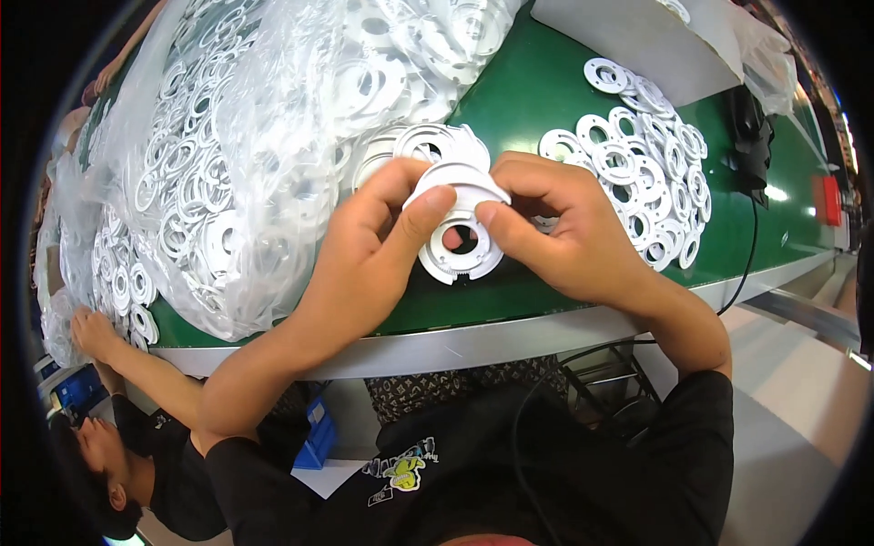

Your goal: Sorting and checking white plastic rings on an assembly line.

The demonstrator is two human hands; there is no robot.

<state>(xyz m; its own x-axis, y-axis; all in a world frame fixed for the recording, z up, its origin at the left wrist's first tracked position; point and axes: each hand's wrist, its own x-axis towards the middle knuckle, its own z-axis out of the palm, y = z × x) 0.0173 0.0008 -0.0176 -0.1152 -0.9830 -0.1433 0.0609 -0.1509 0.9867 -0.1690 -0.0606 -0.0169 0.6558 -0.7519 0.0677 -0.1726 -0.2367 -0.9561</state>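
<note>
The left hand (369, 227) and right hand (564, 232) both grip white round parts (464, 193) between thumbs and fingers. Just beyond them lie white rings (471, 148); rightward, a loose ring pile (651, 173); leftward, a clear bag (273, 164) of rings, on a green table (523, 68).

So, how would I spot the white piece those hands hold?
Find the green table, then the left hand and right hand above its near edge. Between them is the white piece, gripped, while the white rings on the right lie piled.
</note>
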